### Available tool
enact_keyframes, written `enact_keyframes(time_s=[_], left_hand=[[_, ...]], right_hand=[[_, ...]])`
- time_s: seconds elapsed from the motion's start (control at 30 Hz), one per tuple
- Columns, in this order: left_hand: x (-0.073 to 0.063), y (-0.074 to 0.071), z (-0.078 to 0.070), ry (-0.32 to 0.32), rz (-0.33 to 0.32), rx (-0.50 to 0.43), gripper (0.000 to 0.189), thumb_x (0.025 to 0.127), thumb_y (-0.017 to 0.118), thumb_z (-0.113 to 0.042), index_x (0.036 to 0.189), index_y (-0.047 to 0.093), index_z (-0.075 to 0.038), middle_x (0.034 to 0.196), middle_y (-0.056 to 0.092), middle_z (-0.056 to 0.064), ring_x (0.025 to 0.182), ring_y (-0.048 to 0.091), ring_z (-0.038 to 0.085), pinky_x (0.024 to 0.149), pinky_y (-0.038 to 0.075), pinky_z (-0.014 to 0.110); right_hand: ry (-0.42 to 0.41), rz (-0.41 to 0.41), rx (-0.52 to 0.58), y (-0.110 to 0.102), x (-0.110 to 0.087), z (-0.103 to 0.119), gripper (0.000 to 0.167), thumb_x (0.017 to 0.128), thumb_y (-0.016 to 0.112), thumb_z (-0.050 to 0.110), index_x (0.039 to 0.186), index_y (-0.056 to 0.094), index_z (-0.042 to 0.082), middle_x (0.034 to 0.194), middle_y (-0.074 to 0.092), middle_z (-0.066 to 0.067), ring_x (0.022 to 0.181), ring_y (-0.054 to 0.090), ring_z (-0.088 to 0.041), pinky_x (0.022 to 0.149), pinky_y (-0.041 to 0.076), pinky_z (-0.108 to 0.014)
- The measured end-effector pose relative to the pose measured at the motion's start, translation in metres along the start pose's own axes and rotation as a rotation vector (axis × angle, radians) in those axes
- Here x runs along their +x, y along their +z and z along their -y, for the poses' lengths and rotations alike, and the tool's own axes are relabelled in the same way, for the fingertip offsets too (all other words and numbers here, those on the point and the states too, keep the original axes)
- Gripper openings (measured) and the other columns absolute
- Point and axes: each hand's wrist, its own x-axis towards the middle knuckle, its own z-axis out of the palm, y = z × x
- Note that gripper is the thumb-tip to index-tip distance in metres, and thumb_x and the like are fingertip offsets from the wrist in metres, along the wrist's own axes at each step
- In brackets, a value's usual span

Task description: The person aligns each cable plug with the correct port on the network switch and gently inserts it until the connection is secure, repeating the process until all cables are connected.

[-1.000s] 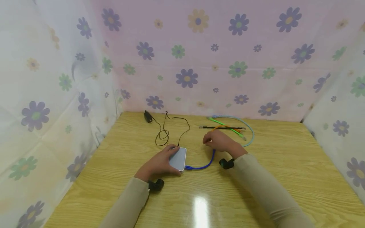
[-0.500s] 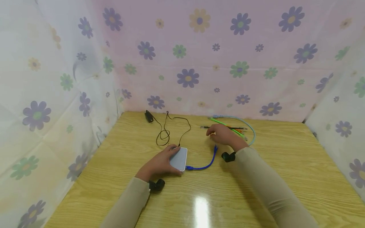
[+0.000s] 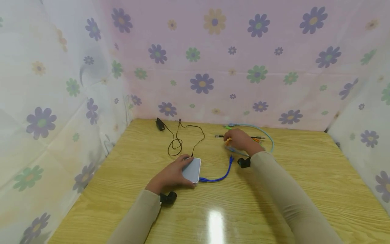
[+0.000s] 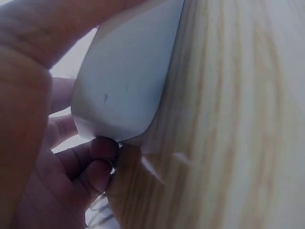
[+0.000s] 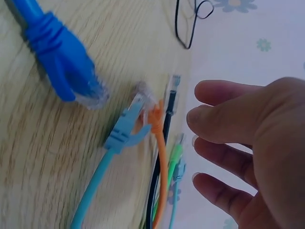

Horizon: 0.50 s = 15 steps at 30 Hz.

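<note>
My left hand (image 3: 172, 174) grips a small flat white network box (image 3: 192, 170), thumb at its near side and fingers at its far side. In the left wrist view, the white box (image 4: 128, 71) lies between thumb and curled fingers. A dark blue Ethernet cable (image 3: 217, 179) meets the box's right edge; its other plug (image 5: 71, 67) lies loose. My right hand (image 3: 240, 139) hovers over several more Ethernet cables, its fingers loosely bent and holding nothing in the right wrist view. Nearest are an orange cable (image 5: 161, 176) and a light blue cable (image 5: 95, 186), their plugs crossing.
A black cable (image 5: 165, 129) and a green cable (image 5: 174, 160) lie behind the orange one. A thin black power cord (image 3: 198, 144) runs from the box to a black adapter (image 3: 159, 124) at the back left. Flowered cloth (image 3: 213, 61) encloses the wooden table (image 3: 182, 217).
My right hand has left the dark blue cable's end and moved back over the other cables. That blue plug now shows on the table. The left hand stays on the box.
</note>
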Motion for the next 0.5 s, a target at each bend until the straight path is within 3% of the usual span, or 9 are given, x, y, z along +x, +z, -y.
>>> enact_keyframes(time_s=[0.23,0.5], left_hand=[[0.0,-0.001,0.0,0.004,0.001,-0.004,0.114,0.062,0.084,-0.061,0.154,0.03,-0.023,0.155,0.027,0.001,0.123,0.048,0.025,0.092,0.047,0.038],[-0.001,0.0,0.0,-0.001,-0.01,-0.01,0.114,0.061,0.085,-0.06,0.153,0.031,-0.023,0.155,0.028,0.0,0.121,0.049,0.026,0.091,0.048,0.039]], right_hand=[[0.05,0.042,-0.029,0.009,0.009,-0.011,0.027,0.095,0.061,0.014,0.121,0.068,0.01,0.132,0.06,-0.01,0.119,0.056,-0.032,0.098,0.046,-0.046],[0.005,0.07,-0.149,0.015,0.014,-0.013,0.028,0.096,0.06,0.01,0.122,0.068,0.011,0.123,0.059,-0.012,0.11,0.06,-0.031,0.095,0.048,-0.044]])
